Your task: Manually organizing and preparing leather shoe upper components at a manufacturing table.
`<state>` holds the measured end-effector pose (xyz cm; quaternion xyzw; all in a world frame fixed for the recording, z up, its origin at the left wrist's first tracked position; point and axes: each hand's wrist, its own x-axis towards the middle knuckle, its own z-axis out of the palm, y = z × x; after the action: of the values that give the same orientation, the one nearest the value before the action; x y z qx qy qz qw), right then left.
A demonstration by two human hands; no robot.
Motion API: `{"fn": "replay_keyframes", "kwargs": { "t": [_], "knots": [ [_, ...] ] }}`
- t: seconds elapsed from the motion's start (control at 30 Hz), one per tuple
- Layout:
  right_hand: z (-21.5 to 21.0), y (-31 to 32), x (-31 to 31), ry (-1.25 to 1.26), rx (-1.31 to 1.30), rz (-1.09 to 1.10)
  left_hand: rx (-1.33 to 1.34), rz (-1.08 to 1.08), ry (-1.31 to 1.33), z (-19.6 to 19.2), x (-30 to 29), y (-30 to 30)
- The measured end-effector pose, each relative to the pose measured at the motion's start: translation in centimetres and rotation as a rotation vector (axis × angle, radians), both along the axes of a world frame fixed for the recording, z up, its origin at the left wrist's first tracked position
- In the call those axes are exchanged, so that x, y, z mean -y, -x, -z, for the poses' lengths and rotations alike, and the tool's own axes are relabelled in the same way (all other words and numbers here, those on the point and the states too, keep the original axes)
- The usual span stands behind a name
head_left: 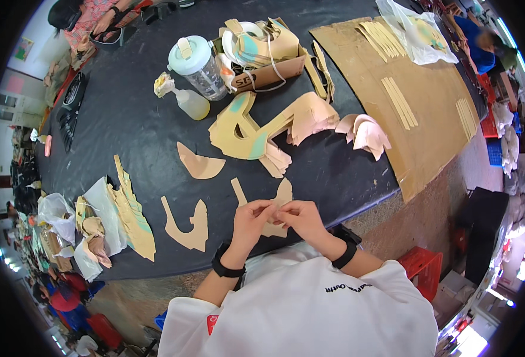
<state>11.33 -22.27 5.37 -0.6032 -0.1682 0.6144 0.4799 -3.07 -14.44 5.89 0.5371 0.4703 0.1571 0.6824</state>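
My left hand [250, 221] and my right hand [305, 220] meet near the table's front edge, fingertips pinched together. What they pinch is hidden by the fingers. Under and around them shows a tan cut piece [284, 191], with a narrow strip and a rounded tip jutting out beyond the hands. A similar hook-shaped tan piece [195, 233] lies flat to the left. Farther back is a pinkish curved piece [199, 163]. Beyond the hands sits a pile of tan shaped pieces [239, 138] with light green patches, beside stacked pink pieces [313, 118].
A squeeze bottle [192, 105], a lidded clear jug [198, 68] and a filled cardboard box [274, 72] stand at the back. Cardboard [357, 71] bearing strips covers the right side. More tan pieces [130, 217] and plastic bags [55, 209] lie left. Other people work around.
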Motion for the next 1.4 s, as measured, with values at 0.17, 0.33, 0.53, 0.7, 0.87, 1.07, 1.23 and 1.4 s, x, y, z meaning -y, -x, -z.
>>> {"fn": "replay_keyframes", "kwargs": {
  "t": [0.17,0.33,0.53,0.7,0.87,1.07,1.23,1.4],
  "knots": [
    [2.0,1.6,1.1,-0.159,0.701,-0.303,0.002,0.012,0.071,4.2,-1.8,1.6],
    [5.4,1.0,1.7,-0.441,1.149,-0.253,-0.156,0.289,-0.05,6.0,-4.1,1.8],
    [5.2,1.5,1.9,-0.409,1.143,-0.237,-0.21,0.359,-0.126,6.5,-3.9,1.4],
    [5.5,1.6,2.0,-0.415,1.151,-0.218,-0.224,0.331,-0.097,6.2,-4.0,1.1],
    [5.4,1.8,1.9,-0.424,1.167,-0.23,-0.291,0.363,-0.106,5.9,-4.1,0.8],
    [5.8,2.8,1.4,-0.455,1.423,-0.305,-0.291,0.296,-0.105,6.4,-3.8,0.6],
    [5.8,4.3,1.5,-0.398,1.831,-0.545,-0.297,0.293,-0.175,6.6,-3.5,0.5],
    [4.6,2.9,1.8,-0.347,1.626,-0.486,-0.312,0.3,-0.215,5.9,-3.6,0.4]
  ]
}}
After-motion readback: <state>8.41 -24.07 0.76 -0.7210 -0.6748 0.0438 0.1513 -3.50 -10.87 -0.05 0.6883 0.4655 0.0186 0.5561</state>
